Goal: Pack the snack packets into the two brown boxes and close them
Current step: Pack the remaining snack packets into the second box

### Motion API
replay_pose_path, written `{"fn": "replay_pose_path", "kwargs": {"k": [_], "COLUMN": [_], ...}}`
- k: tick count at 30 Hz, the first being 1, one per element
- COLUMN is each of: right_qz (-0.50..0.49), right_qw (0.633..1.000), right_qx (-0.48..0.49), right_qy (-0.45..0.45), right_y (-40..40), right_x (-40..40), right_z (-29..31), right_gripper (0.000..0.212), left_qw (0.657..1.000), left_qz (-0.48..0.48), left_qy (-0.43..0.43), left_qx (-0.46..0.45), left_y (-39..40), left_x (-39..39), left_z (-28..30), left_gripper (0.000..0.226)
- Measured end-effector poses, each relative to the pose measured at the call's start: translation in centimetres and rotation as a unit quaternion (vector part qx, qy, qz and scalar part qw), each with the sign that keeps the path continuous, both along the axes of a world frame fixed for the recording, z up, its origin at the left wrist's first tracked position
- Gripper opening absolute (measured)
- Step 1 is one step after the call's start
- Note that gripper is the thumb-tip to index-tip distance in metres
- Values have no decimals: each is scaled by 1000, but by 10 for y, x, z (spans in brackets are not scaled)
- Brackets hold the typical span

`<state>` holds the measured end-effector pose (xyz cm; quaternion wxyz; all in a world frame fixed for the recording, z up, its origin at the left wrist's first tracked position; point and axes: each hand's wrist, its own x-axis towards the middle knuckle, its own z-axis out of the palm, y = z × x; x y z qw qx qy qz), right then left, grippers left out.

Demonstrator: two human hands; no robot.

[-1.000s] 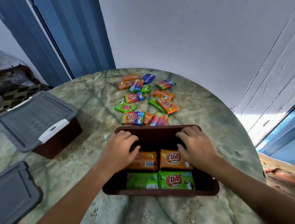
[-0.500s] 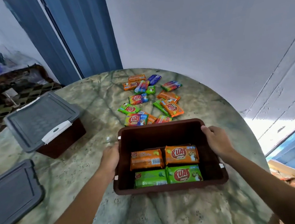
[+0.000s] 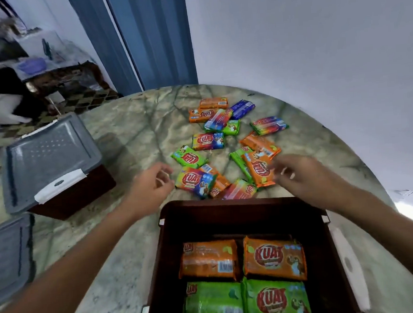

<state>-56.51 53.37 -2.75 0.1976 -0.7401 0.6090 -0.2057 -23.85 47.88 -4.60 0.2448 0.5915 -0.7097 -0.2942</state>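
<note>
Having let go of the sides of the open brown plastic box (image 3: 240, 218) that you gripped half a second ago, you now reach both hands past its far rim toward the loose pile of colourful snack packets (image 3: 227, 149) on the marbled green round table (image 3: 130, 142). Your left hand (image 3: 148, 188) hovers with fingers loosely spread, holding nothing, just beside a multicoloured packet (image 3: 194, 180), while your right hand (image 3: 301, 176) is likewise open and blurred, its fingertips at the edge of an orange packet (image 3: 259, 168). Two orange and two green packets lie flat inside the near box, and the second brown box with a grey lid (image 3: 50, 158) sits closed at the left.
</note>
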Motion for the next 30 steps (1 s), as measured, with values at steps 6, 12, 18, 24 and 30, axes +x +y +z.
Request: {"fn": "replay_pose_path", "kwargs": {"k": [6,12,18,24,30], "right_qz": [300,343,249,149,200], "right_qw": [894,829,884,922,883], "right_qx": [92,61,19,21,132], "right_qy": [321,437,395,358,403], "right_y": [-90,-102,-92,-12,87], "right_x": [50,62,43,22,51], "right_z": [-49,-74,-27,68,40], "right_gripper": [61,66,61,65,59], "left_qw": [875,807,879,893,834], "left_qz": [-281,-350,-296,-276,-369], "left_qy": [-394,-469,-369,-293,-408], "left_qx": [-5,-76,-56,-202,-40], "left_y": [-84,-95,-79,8,106], "left_x": [-53,-60,-49,-49,-72], "left_z": [-37,-60,-16,66,29], "left_gripper": [73,89,92,92,66]}}
